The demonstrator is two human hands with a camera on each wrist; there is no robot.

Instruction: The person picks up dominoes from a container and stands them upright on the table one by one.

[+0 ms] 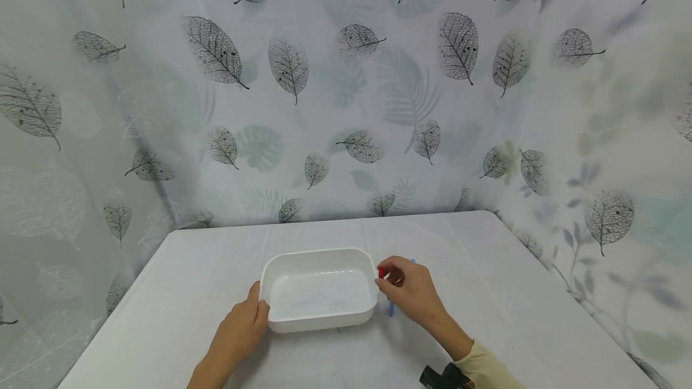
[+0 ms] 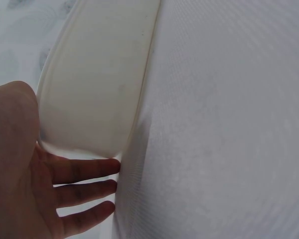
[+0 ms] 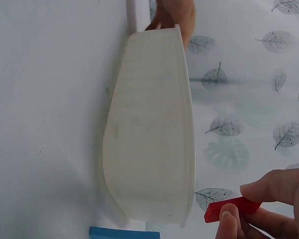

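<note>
A white rectangular plastic basin point(image 1: 319, 317) rests on the table, with no contents showing from the head view. At its left end my left hand point(image 1: 238, 324) holds the near corner; in the left wrist view the thumb lies by the rim and the fingers point(image 2: 84, 170) reach along the end wall. My right hand point(image 1: 412, 290), just beyond the right rim, pinches a small red block point(image 3: 231, 208) between thumb and fingers. In the right wrist view the red block appears rectangular and is held clear of the basin.
Blue strips point(image 1: 391, 308) lie on the table to the right of the basin, partly hidden by my right hand; whether one piece or two, I cannot tell. A white cloth covers the table point(image 1: 486, 329). Leaf-patterned curtains point(image 1: 324, 107) stand behind and at both sides.
</note>
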